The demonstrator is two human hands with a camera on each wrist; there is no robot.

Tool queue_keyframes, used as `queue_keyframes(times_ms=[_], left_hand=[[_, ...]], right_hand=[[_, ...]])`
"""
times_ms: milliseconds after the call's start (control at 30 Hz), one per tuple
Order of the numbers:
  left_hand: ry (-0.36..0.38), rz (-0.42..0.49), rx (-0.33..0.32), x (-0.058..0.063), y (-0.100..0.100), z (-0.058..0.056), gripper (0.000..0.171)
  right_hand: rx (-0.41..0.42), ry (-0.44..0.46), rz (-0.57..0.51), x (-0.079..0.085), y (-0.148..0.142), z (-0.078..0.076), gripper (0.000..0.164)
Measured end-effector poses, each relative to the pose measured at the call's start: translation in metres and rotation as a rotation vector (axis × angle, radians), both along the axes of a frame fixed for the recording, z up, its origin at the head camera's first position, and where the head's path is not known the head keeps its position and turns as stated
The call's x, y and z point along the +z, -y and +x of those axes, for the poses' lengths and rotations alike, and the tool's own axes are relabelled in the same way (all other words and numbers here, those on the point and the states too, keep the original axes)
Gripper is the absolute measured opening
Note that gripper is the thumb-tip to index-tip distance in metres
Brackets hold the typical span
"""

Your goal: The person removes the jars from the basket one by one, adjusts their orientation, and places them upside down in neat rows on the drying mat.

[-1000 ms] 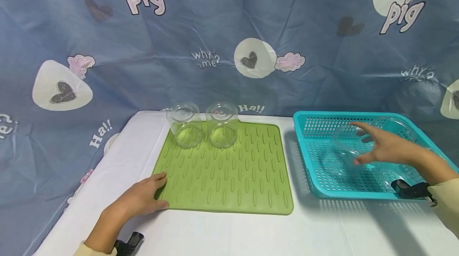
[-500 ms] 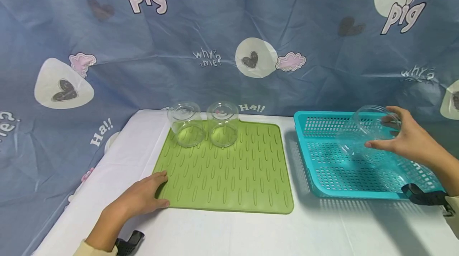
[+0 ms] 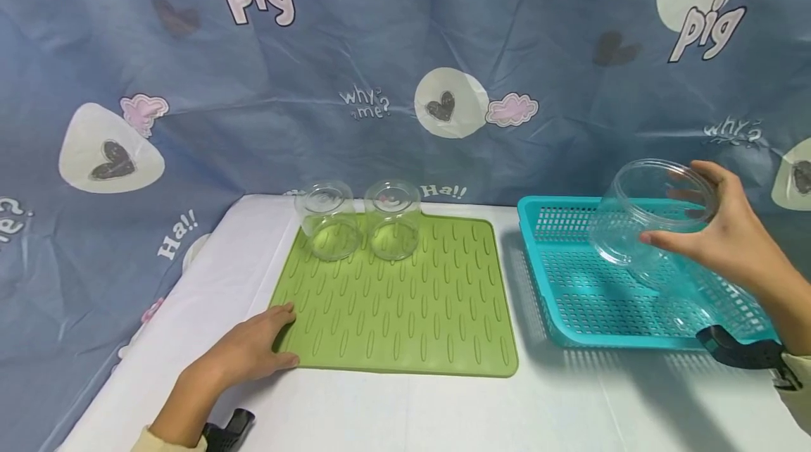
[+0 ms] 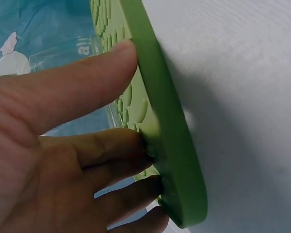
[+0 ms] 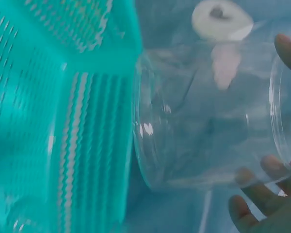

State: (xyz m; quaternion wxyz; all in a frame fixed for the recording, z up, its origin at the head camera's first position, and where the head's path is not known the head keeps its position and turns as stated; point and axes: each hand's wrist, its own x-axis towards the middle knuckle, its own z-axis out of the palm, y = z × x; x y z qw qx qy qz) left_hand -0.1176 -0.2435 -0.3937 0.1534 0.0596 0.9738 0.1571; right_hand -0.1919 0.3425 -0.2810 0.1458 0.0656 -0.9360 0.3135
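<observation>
My right hand (image 3: pixel 735 227) grips a clear plastic jar (image 3: pixel 624 223) round its rim, thumb on the near side. The jar is tilted, its mouth towards the hand, and is held over the turquoise basket (image 3: pixel 548 318). In the right wrist view the clear jar (image 5: pixel 208 116) spans from the fingertips (image 5: pixel 254 187) to beside the basket wall. At the near left corner of a green ridged mat (image 3: pixel 405 311), my left hand (image 3: pixel 247 346) rests with its thumb and fingertips touching the edge. Two clear jars (image 3: pixel 393 220) stand upside down at the mat's back left.
At least one more clear container (image 3: pixel 684 311) lies in the basket; its outline is hard to make out. A white cloth (image 3: pixel 443 413) covers the table. Behind hangs a blue printed curtain (image 3: pixel 380 36).
My right hand has reached into the basket, taken hold of a jar and raised it, tilting it with the mouth towards the hand. The left hand stays on the mat's corner.
</observation>
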Motion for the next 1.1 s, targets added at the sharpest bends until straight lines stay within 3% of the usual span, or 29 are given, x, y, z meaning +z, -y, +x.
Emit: queue_keyframes(times_ms=[233, 567, 767, 967, 1100], left_hand=[[-0.008, 0.006, 0.001, 0.002, 0.000, 0.000, 0.077], [0.017, 0.004, 0.015, 0.002, 0.000, 0.001, 0.077], [-0.008, -0.008, -0.017, 0.003, 0.001, 0.002, 0.077], [-0.098, 0.017, -0.029, 0.003, 0.004, 0.002, 0.069], [-0.291, 0.098, 0.008, 0.006, -0.001, 0.010, 0.047]], right_hand=[[0.063, -0.100, -0.035, 0.018, 0.034, 0.013, 0.119], [0.185, -0.053, -0.060, 0.027, 0.061, 0.028, 0.123], [0.281, -0.114, -0.004, 0.032, 0.099, 0.046, 0.122], [0.382, -0.208, 0.095, 0.025, 0.137, 0.041, 0.120], [0.449, -0.302, 0.151, 0.018, 0.160, 0.039, 0.114]])
